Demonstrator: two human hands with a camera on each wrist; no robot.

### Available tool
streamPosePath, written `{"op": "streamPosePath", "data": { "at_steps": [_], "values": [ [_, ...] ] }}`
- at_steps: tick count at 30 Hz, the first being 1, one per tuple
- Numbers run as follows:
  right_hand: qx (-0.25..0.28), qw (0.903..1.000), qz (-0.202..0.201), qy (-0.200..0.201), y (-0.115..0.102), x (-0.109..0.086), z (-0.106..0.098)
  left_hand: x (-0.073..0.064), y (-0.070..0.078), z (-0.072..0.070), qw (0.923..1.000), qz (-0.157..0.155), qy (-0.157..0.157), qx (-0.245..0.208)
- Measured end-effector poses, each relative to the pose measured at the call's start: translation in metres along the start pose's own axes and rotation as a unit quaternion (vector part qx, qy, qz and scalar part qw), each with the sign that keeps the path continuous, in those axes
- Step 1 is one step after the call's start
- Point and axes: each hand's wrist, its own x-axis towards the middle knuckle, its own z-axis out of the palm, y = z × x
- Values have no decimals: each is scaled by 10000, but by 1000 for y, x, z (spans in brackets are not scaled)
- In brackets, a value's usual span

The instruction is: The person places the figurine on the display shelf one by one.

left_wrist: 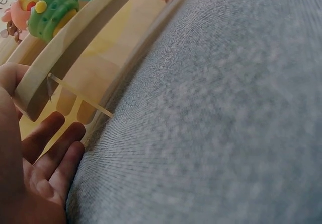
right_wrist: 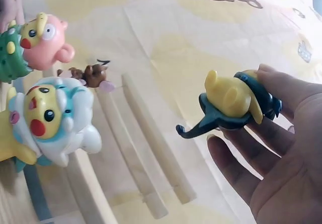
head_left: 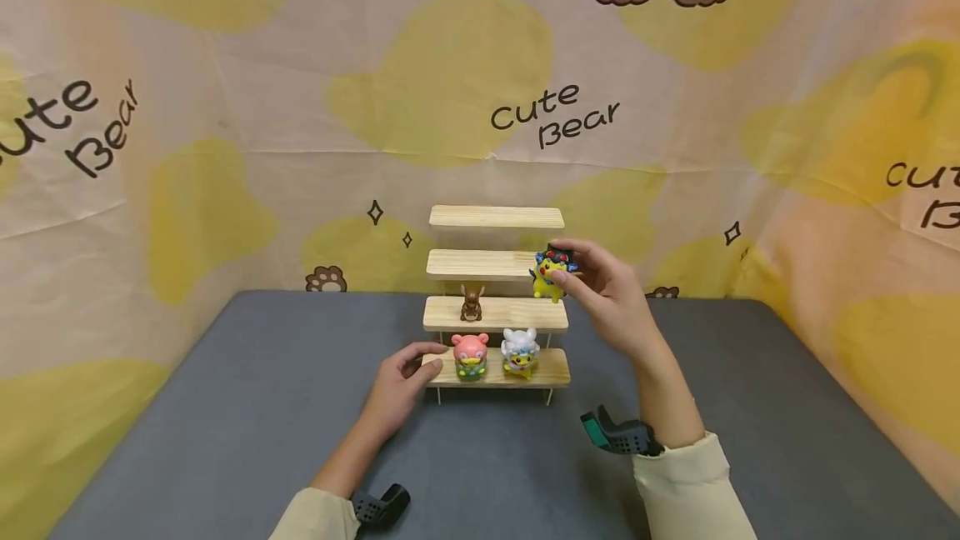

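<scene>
My right hand pinches a small yellow figurine with red cheeks and a dark and blue costume, thumb in front and fingertips behind. It is held up at the right end of the second shelf from the top. In the right wrist view the yellow figurine shows a dark curled tail. My left hand grips the left end of the lowest shelf of a four-tier wooden display stand; its other fingers hang below the board. Beside it sits a pink-hooded figurine with a green body.
A white-hooded yellow figurine stands right of the pink one on the lowest shelf. One tier up sits a small brown figurine. The top shelf is bare wood. Grey cloth covers the table, before a printed curtain.
</scene>
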Motion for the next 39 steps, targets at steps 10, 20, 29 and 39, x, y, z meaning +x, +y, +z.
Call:
{"op": "streamPosePath", "data": {
  "at_steps": [10, 20, 29, 39],
  "values": [
    [154, 9987, 377, -291, 17, 0, 12, 1, -1, 2, 10000, -31, 67, 48],
    [419, 9941, 661, -749, 33, -2, 16, 0, 0, 0, 9999, -73, 53, 90],
    [637, 9900, 901, -882, 44, -4, 21, 0, 0, 0, 9998, -65, 82, 140],
    [621, 9850, 1228, -1038, 58, -6, 25, 0, 1, 1, 9999, -41, 73, 132]
  ]
}}
